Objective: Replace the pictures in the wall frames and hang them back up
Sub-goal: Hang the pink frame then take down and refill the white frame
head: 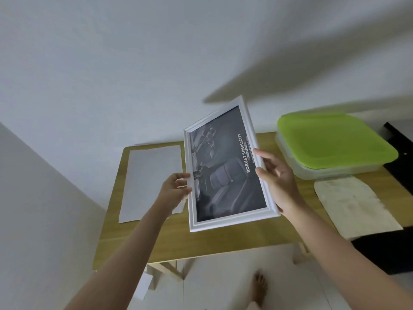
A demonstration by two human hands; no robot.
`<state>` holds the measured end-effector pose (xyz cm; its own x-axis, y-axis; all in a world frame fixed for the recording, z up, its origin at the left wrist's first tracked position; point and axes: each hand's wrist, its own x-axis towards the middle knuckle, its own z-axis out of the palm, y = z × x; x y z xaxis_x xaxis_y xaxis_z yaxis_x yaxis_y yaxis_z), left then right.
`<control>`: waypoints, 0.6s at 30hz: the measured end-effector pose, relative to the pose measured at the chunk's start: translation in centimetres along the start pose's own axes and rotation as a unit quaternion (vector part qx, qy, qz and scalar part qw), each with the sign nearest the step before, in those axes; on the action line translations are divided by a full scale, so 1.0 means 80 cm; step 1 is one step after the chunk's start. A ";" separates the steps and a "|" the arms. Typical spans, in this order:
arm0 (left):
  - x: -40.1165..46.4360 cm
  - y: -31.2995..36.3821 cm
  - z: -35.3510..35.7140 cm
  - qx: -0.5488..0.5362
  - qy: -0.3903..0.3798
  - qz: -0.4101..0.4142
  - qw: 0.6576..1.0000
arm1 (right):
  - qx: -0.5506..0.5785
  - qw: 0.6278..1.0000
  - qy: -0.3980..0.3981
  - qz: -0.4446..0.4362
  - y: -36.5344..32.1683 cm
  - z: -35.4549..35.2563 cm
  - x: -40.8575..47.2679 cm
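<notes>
A white picture frame (225, 222) is held up above the wooden table (223, 240), tilted, with its front towards me. Inside it is a dark picture (225, 168) of car seats with the words "ROBUST SIMPLICITY". My left hand (176, 187) grips the frame's left edge. My right hand (276, 177) grips its right edge, thumb on the front and fingers behind. A white sheet of paper (149, 180) lies flat on the left part of the table, partly behind my left hand.
A clear plastic box with a green lid (335, 142) stands at the table's back right. A cream cloth (355, 206) lies in front of it. A white wall (134, 63) rises behind the table. A bare foot (260, 287) stands on the tiled floor below.
</notes>
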<state>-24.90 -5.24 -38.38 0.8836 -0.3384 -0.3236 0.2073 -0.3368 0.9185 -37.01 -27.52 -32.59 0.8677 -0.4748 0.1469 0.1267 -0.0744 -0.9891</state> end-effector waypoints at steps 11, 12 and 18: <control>-0.028 0.210 0.058 0.072 -0.006 0.259 0.963 | -0.114 0.989 -0.016 -0.091 -0.014 0.039 -0.006; -0.024 0.219 0.062 0.093 0.006 0.258 0.962 | -0.118 0.989 -0.013 -0.093 -0.016 0.041 -0.006; -0.013 0.230 0.077 0.149 0.098 0.270 0.946 | -0.141 0.983 -0.011 -0.117 -0.024 0.048 -0.002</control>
<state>-24.60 -16.50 -22.57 0.8940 -0.3726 0.2488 -0.3975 -0.4035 0.8241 -35.54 -23.96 -30.73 0.8413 -0.3967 0.3671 0.1888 -0.4206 -0.8874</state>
